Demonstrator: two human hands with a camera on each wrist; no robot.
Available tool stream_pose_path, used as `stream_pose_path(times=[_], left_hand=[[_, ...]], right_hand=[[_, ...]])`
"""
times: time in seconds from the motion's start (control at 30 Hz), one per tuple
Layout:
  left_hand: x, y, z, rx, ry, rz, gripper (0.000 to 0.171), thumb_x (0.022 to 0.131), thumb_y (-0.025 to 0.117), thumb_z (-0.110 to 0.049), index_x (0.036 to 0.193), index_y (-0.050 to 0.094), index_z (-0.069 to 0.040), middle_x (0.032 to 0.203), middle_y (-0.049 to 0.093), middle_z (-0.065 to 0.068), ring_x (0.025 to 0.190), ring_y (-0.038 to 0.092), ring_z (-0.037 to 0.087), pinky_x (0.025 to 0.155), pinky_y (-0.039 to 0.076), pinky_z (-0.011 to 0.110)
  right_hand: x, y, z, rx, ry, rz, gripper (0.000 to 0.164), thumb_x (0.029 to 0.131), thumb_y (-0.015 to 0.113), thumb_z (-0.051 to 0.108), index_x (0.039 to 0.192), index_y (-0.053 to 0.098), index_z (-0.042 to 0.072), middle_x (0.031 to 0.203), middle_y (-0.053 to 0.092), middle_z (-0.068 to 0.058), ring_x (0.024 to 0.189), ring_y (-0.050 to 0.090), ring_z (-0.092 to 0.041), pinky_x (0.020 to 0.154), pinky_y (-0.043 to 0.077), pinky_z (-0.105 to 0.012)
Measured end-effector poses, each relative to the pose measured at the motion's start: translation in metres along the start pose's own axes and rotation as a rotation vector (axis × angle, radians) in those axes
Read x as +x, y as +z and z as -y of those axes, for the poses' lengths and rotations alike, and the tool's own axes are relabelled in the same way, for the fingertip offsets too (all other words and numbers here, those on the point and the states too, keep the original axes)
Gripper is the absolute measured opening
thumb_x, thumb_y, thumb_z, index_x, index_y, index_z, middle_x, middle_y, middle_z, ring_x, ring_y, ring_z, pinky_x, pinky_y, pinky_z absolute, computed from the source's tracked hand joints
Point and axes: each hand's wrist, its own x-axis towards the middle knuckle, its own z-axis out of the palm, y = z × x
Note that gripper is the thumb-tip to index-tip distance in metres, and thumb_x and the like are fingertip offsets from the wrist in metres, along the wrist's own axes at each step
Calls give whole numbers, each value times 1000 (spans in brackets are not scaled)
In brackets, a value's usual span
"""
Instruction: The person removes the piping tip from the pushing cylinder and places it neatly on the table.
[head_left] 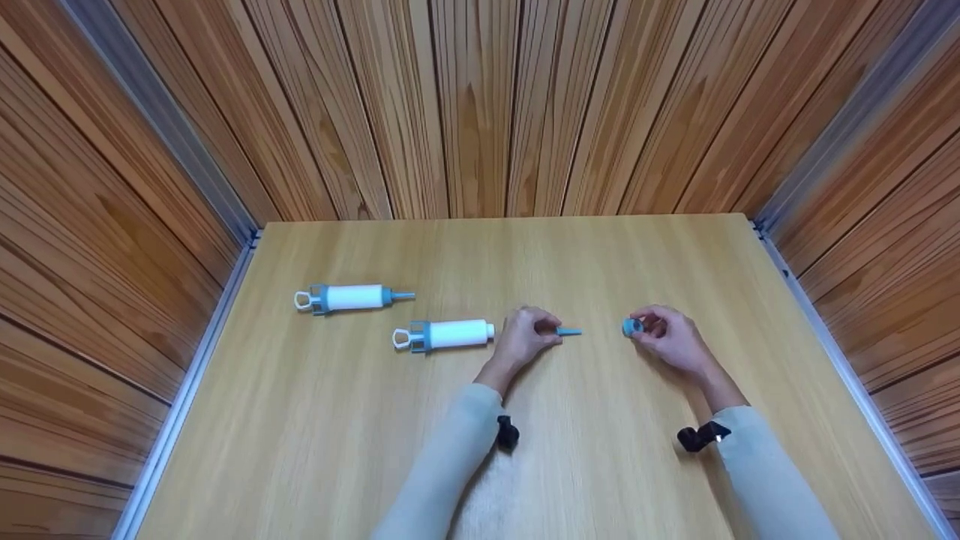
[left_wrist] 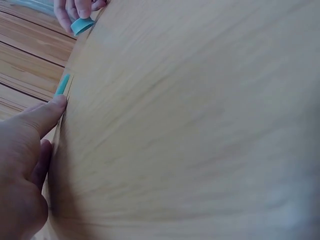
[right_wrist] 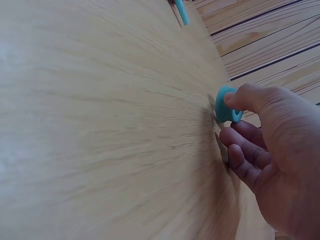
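Over the table's middle, my left hand (head_left: 523, 336) pinches a slim blue nozzle (head_left: 570, 331) between thumb and fingers, its thin end pointing right. In the left wrist view the nozzle (left_wrist: 62, 85) juts past the fingertips. My right hand (head_left: 670, 339) holds a blue ring-shaped cap (head_left: 630, 327) near the tabletop, apart from the nozzle. The right wrist view shows the thumb on the cap (right_wrist: 227, 105) and the other fingers curled below. Left of my left hand lies a white syringe-like dispenser (head_left: 457, 334) with a blue collar and white loop handle; its right end is a bare white neck.
A second dispenser (head_left: 356, 297), with a blue cap and nozzle on its right end, lies farther back on the left. The wooden table (head_left: 337, 450) is bounded by plank walls (head_left: 480, 112) and metal rails (head_left: 187, 382). Each sleeve carries a small black wrist camera (head_left: 508, 433).
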Motion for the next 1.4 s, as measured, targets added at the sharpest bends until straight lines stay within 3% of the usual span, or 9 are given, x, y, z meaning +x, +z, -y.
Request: stream_pose_path(times=[0.3, 0.57, 1.17, 1.4], left_hand=[[0, 1, -2, -15, -6, 6, 23, 96, 90, -17, 119, 88, -13, 122, 86, 2, 121, 71, 20, 111, 55, 36], [-1, 4, -3, 18, -11, 1, 26, 95, 92, -19, 120, 88, -15, 125, 86, 1, 125, 69, 21, 111, 56, 36], [-3, 3, -1, 13, -3, -17, 30, 94, 93, -19, 123, 87, -14, 125, 86, 1, 124, 71, 21, 111, 56, 35], [-3, 2, 0, 8, 0, -23, 32, 95, 93, -21, 125, 86, -14, 127, 86, 1, 126, 72, 22, 113, 56, 37]], right_hand=[[1, -2, 0, -30, 16, 13, 33, 104, 79, 8, 136, 74, 2, 118, 67, -22, 95, 59, -15, 79, 50, -16], [-1, 0, -2, -43, 12, -11, 30, 103, 80, 10, 132, 76, 0, 112, 68, -21, 90, 57, -11, 76, 49, -18], [1, 0, 1, -62, 12, 13, 32, 104, 81, 12, 133, 75, 1, 117, 69, -22, 97, 58, -18, 80, 47, -19], [4, 1, 2, -61, 2, 9, 34, 102, 82, 11, 133, 75, -1, 116, 69, -23, 95, 58, -15, 79, 47, -18]])
